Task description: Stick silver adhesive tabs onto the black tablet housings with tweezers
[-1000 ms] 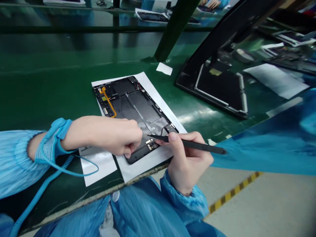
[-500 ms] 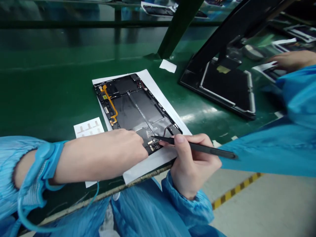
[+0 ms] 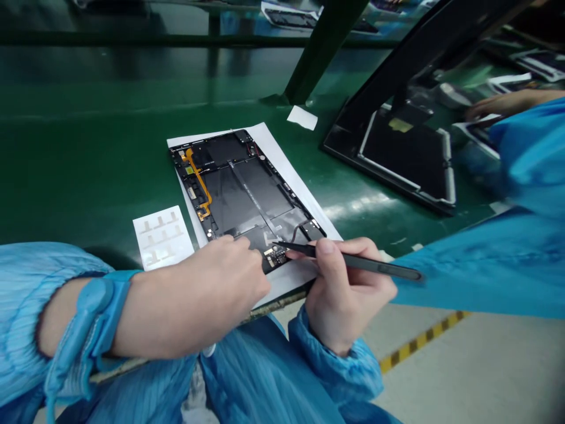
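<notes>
An opened tablet (image 3: 251, 188) lies on white paper (image 3: 300, 182), its black inside, orange flex cable (image 3: 200, 185) and a grey ribbon cable showing. My right hand (image 3: 344, 288) grips black tweezers (image 3: 371, 265) like a pen. Their tips meet the tablet near a small circuit board (image 3: 274, 256) at its near end, beside the ribbon's end. My left hand (image 3: 229, 274), wearing a blue wrist strap (image 3: 90, 318), rests curled over the tablet's near left corner. Its fingertips are hidden beneath the hand, so whatever they pinch does not show.
A white sheet of small grey stickers (image 3: 162, 235) lies left of the tablet. A black press-like fixture (image 3: 397, 159) stands to the right. Beyond it, a co-worker's hand (image 3: 507, 106) is over other parts. A paper scrap (image 3: 302, 118) lies near a green post (image 3: 324, 53).
My left forearm has shifted right and down, uncovering more of the sticker sheet. The tweezers stay at nearly the same spot. The co-worker's hand has moved slightly left.
</notes>
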`<state>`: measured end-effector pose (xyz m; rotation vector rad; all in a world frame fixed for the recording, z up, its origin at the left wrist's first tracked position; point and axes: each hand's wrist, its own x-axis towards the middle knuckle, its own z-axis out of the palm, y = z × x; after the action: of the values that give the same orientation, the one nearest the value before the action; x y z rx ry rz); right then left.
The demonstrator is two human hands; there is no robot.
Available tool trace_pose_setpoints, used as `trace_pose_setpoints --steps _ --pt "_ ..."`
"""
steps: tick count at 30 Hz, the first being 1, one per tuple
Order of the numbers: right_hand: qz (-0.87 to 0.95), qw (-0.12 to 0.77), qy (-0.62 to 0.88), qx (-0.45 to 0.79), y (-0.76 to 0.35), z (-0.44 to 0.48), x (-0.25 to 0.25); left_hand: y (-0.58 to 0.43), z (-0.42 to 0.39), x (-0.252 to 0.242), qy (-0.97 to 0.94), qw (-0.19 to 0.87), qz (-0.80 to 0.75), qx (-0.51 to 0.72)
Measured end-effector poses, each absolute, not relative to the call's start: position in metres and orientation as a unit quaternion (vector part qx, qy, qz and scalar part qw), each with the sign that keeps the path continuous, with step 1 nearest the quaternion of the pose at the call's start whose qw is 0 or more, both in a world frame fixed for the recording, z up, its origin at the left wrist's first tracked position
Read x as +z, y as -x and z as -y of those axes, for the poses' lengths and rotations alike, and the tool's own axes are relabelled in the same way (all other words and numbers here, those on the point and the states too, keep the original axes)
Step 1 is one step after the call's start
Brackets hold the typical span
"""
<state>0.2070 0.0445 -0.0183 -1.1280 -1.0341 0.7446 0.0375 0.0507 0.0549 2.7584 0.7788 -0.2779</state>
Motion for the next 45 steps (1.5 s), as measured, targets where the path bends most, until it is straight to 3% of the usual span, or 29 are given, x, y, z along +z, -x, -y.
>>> trace_pose_setpoints --steps 8,15,33,36,41,45 --pt "0.452 0.672 0.479 0.339 -0.208 -0.046 -0.020 -0.029 -0.056 0.044 -0.948 0.150 -0.281 -0.019" --pt "0.461 0.665 0.485 0.332 -0.206 -0.047 -0.020 -0.022 -0.085 0.044 -0.913 0.283 -0.285 -0.067" --pt "0.462 0.670 0.478 0.330 -0.208 -0.045 -0.019 -0.018 -0.088 0.048 -0.905 0.284 -0.302 -0.093" --pt "0.468 0.660 0.468 0.355 -0.205 -0.035 -0.016 -0.005 -0.087 0.052 -0.921 0.252 -0.291 -0.050" --pt "0.527 0.589 0.480 0.381 -0.190 -0.016 -0.012 0.022 -0.057 0.048 -0.922 0.155 -0.321 0.153" --pt "0.538 0.576 0.492 0.369 -0.185 -0.010 -0.013 0.028 -0.025 0.025 -0.911 0.172 -0.309 0.211"
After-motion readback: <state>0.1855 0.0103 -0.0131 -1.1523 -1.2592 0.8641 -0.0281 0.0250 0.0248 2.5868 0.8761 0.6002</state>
